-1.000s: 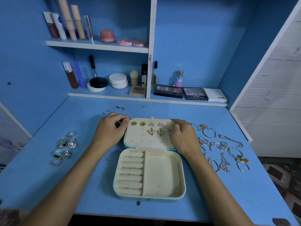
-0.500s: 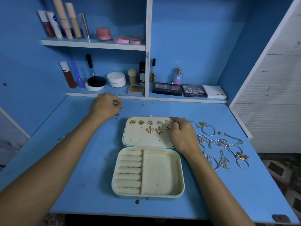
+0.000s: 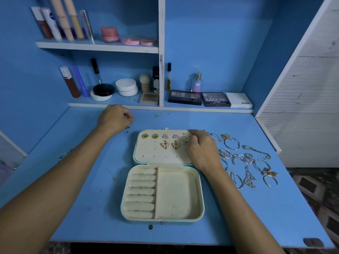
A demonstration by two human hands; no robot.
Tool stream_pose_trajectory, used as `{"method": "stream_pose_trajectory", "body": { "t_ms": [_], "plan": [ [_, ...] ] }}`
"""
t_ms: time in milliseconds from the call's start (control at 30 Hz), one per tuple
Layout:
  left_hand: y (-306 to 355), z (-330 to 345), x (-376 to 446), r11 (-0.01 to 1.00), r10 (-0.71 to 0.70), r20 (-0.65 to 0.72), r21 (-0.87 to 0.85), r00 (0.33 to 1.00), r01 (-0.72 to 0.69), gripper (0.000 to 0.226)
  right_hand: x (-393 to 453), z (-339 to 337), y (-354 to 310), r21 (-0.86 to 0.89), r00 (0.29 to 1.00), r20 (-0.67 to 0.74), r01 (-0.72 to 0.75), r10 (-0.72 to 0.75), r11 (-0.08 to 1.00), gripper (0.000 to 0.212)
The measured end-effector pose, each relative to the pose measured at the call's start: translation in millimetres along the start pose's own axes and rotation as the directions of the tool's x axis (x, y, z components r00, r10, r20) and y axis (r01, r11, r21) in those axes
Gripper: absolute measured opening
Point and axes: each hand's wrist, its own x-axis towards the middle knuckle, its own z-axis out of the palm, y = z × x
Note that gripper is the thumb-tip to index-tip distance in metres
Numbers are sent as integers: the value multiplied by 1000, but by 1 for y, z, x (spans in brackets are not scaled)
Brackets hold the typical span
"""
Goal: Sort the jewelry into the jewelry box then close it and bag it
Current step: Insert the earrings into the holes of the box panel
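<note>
Here the jewelry box (image 3: 162, 180) was seen lying open flat on the blue desk (image 3: 238, 208), its perforated lid panel (image 3: 161, 154) already carrying eight stud earrings (image 3: 166, 144) in two rows. The left hand (image 3: 114, 119) was curled over the loose earrings (image 3: 127, 129) near the shelf; whether one was pinched could not be told. The right hand (image 3: 202, 150), fingers bent, was pressed on the lid's right edge. For this step, one small stud should be pinched by its head and its post guided straight into a free hole. The lining appeared soft and cream; the ring rolls (image 3: 141, 192) were padded cylinders, the bracelets and chains (image 3: 245, 160) thin shiny metal, still unsorted.
</note>
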Motion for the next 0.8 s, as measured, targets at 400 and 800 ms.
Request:
{"method": "stream_pose_trajectory", "body": {
  "t_ms": [400,800],
  "plan": [
    [22,-16,-22,954,17,-93,-295,995,-44,6,0,0,0,7,1000,23,-10,10,1000,30],
    [27,-10,-81,713,-119,-296,-690,948,-126,15,-3,5,3,108,999,-38,16,-12,994,39]
  ]
}}
